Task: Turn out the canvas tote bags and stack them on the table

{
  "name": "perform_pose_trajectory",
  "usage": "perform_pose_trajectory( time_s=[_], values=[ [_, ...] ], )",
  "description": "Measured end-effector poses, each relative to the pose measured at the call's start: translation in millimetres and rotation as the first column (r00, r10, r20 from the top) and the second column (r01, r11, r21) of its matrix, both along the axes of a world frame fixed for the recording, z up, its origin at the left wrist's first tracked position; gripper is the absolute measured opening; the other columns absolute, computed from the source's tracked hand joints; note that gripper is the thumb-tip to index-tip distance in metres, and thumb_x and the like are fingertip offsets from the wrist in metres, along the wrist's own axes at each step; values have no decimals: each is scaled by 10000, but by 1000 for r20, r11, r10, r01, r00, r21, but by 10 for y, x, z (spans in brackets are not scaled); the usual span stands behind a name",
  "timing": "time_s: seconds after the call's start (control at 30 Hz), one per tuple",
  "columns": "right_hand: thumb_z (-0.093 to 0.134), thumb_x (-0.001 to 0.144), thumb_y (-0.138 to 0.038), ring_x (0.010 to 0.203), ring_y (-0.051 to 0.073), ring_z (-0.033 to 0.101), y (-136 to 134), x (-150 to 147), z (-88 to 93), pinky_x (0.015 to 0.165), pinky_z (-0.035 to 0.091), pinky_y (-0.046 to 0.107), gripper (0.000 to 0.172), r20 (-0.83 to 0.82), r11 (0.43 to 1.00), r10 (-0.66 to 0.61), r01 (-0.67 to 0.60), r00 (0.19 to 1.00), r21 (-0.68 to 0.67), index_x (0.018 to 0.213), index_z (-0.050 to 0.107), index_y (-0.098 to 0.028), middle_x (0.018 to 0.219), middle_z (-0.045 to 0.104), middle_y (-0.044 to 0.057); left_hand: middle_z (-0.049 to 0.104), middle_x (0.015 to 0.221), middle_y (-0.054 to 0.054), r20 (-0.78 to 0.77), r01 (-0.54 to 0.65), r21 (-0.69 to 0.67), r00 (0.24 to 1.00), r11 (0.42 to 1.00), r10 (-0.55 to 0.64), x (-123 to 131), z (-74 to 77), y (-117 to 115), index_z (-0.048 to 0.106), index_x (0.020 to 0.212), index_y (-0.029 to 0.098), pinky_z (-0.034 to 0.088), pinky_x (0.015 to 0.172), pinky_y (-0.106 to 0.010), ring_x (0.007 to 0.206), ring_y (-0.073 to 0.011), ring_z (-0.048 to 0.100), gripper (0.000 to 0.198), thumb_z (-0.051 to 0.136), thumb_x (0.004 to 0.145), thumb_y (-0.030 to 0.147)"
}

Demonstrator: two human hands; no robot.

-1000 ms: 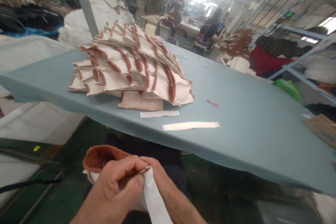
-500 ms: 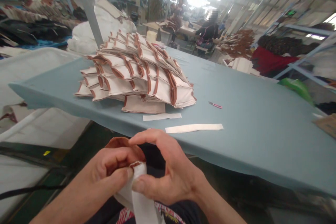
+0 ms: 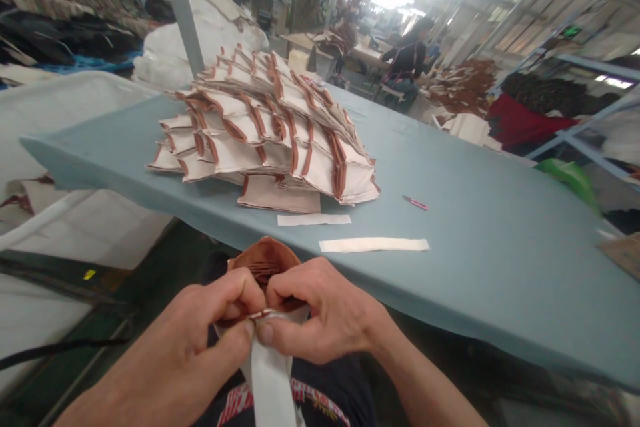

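Note:
Close to my body, in front of the table's edge, my left hand [image 3: 213, 330] and my right hand [image 3: 325, 310] pinch the edge of a sewn fabric piece [image 3: 267, 255]. Its brown side bulges up behind my fingers in gathered folds. A white strip [image 3: 273, 380] hangs from the pinched edge toward my lap. Both thumbs press on this edge side by side, with the fingers curled behind it. Much of the piece is hidden by my hands.
On the blue-covered table [image 3: 480, 233] lie a large stack of white pieces with brown edges [image 3: 270, 127], a short white strip [image 3: 314, 219], a longer cream strip [image 3: 374, 245] and small pink-handled snips [image 3: 415, 203]. A white bin [image 3: 107, 233] stands left. Another person [image 3: 407, 60] sits far back.
My right hand has closed from a spread position onto the fabric edge, beside my left thumb. The brown side has opened up and faces me more.

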State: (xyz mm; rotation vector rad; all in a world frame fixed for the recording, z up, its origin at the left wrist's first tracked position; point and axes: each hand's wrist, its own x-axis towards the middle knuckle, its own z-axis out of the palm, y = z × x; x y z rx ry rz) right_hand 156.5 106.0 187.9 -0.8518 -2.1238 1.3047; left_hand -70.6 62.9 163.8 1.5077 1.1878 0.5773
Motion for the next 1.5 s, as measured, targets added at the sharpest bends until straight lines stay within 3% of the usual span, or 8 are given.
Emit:
perform_pose_trajectory(
  time_s=[0.23,0.4,0.63,0.87,1.07,1.3,1.4,1.5],
  values=[
    [796,950,-561,562,98,325,60,7,-302,529,249,241,510,-136,980,50,-75,989,-182,711,481,-238,623,402,-94,641,728,49,224,25,-148,975,989,9,-47,-98,64,664,872,228,447,582,-196,645,-142,559,268,654,988,470],
    [779,914,-404,565,92,341,21,31,-299,534,278,222,373,-139,977,40,-68,989,-204,728,508,-229,634,426,-96,792,790,53,45,-18,221,999,975,8,20,-108,-46,738,938,268,530,616,-166,674,-136,752,217,612,1080,374],
    [677,786,-193,561,83,360,-129,-16,-270,532,292,214,133,-203,955,-107,44,973,-294,703,575,-207,628,467,-90,840,870,84,-103,71,773,995,631,15,62,-63,-60,685,1151,325,588,717,-156,712,-111,817,272,556,1025,120],
    [830,797,-378,594,90,358,-258,-31,-394,550,299,220,282,-268,776,-190,-23,944,-631,765,613,-201,657,499,-79,732,733,16,-190,217,850,976,481,-105,20,-148,-85,606,1307,257,527,596,-315,596,-191,685,286,407,1160,114],
    [724,760,-385,549,94,349,-240,-128,-479,538,290,231,213,-354,701,-268,-71,896,-710,739,630,-195,612,491,-70,776,829,-59,-191,220,897,975,385,-113,-40,-311,-40,645,1358,156,581,680,-317,730,-209,759,311,433,1144,74],
    [691,752,-299,561,87,314,-241,-108,-284,511,262,206,142,-256,769,-206,-5,944,-639,725,581,-212,616,440,-81,830,883,11,-191,145,850,981,506,40,-62,-279,-150,653,1295,276,614,710,-249,718,-175,796,274,540,1087,139],
    [616,754,-206,535,85,342,-245,-45,-192,487,265,200,65,-236,896,-177,57,956,-441,718,564,-219,610,458,-79,854,988,16,-186,90,795,977,600,101,-120,-187,-166,697,1240,287,635,801,-203,813,-168,824,181,617,1121,397],
    [564,708,-140,522,79,395,-242,-19,-173,508,318,199,78,-247,986,-123,90,961,-140,714,572,-218,621,498,-80,837,989,27,-158,165,611,984,774,-85,-188,-89,-89,727,1115,276,608,759,-178,849,-156,803,246,549,1157,441]
  ],
)
